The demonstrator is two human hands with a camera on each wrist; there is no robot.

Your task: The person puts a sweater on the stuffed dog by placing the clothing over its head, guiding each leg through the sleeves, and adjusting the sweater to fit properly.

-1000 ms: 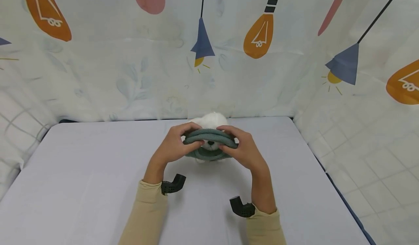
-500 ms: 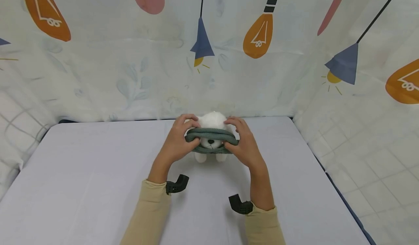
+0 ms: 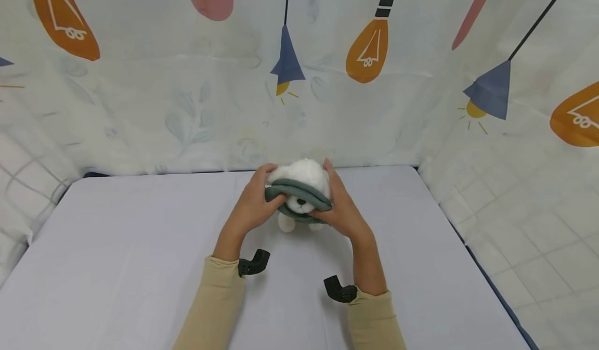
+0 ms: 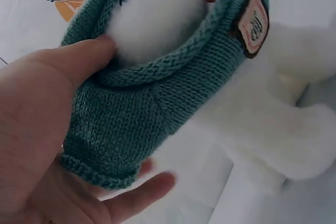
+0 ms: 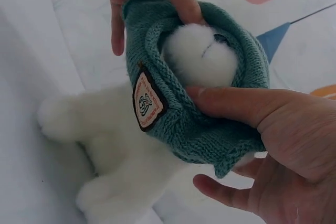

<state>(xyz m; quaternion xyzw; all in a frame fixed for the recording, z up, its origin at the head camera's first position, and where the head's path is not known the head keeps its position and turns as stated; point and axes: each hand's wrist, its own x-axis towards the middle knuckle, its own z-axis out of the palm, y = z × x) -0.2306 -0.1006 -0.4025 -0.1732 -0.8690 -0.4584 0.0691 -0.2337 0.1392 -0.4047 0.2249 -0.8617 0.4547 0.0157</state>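
Observation:
A white plush dog [image 3: 305,170] sits at the far middle of the table, its muzzle [image 5: 194,51] poking through the opening of a green knitted garment [image 3: 299,189]. A patch [image 4: 253,22] with a dark border is sewn on the knit below the muzzle. My left hand [image 3: 255,199] grips the garment's left side, thumb hooked inside the rolled rim and fingers behind the knit. On the other side my right hand [image 3: 343,204] pinches it, its thumb [image 5: 236,103] on the rim under the muzzle. The plush's eyes are hidden under the knit.
The white-covered table [image 3: 140,267] spreads around the toy. A printed curtain [image 3: 224,121] hangs just behind the far edge, and a tiled-pattern sheet [image 3: 529,225] hangs on the right. A black wrist camera [image 3: 254,262] sits on the left wrist and another [image 3: 340,289] on the right.
The garment has moved closer over the plush's head and now tilts down to the right. My right hand has shifted inward and its fingers have straightened up along the head. The plush's feet have come into view.

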